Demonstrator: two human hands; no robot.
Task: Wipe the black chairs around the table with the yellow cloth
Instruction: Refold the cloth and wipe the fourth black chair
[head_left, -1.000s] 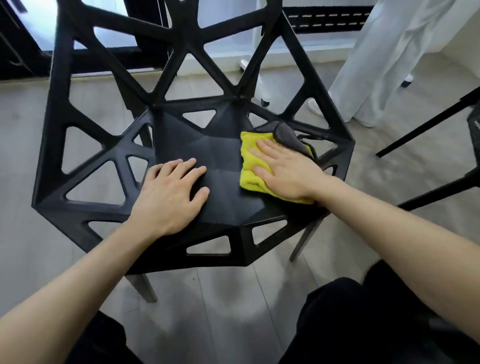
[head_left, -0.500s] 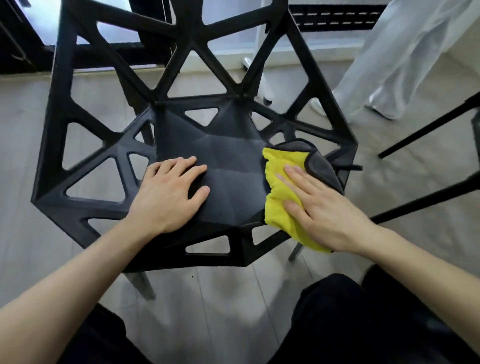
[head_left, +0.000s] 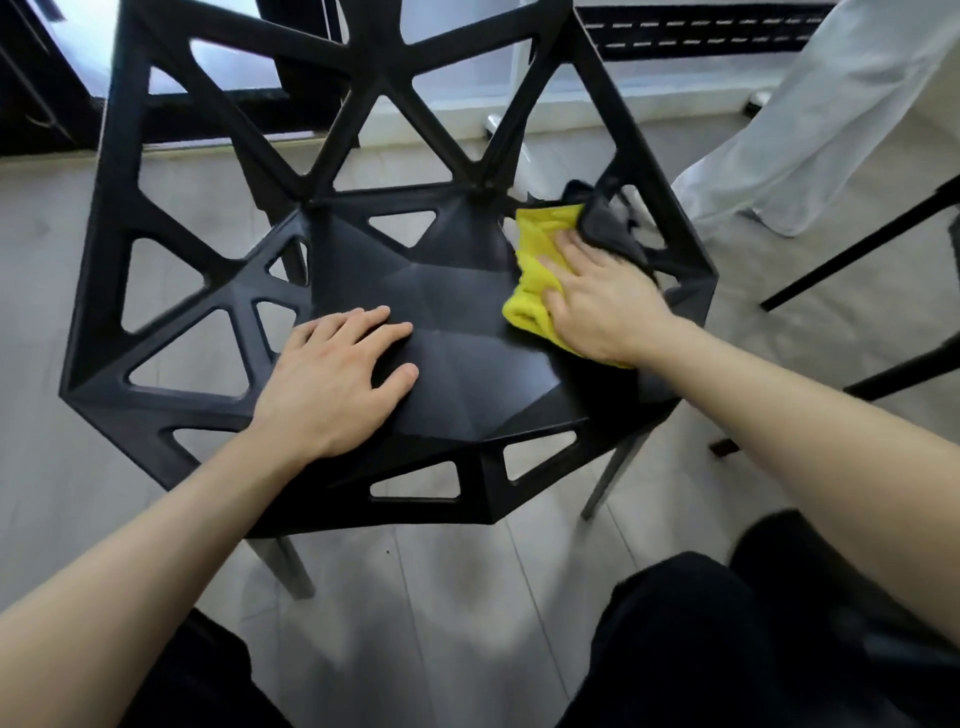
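A black chair (head_left: 467, 332) with triangular cut-outs in its back and sides stands in front of me on the pale floor. My left hand (head_left: 332, 384) lies flat on the left front of the seat, fingers straight. My right hand (head_left: 602, 301) presses a yellow cloth (head_left: 535, 270) with a dark grey backing against the seat's right side, near the armrest frame. The fingers lie straight over the cloth, and part of it is hidden under the palm.
A person in pale trousers (head_left: 789, 135) stands at the back right. Black legs of another piece of furniture (head_left: 857, 249) cross the right edge. A dark window frame (head_left: 47, 88) runs along the back left. My dark-trousered knees (head_left: 675, 649) fill the bottom.
My right hand has slid the cloth from the seat's front right edge back up toward the rear right corner. My left hand has stayed in place on the seat.
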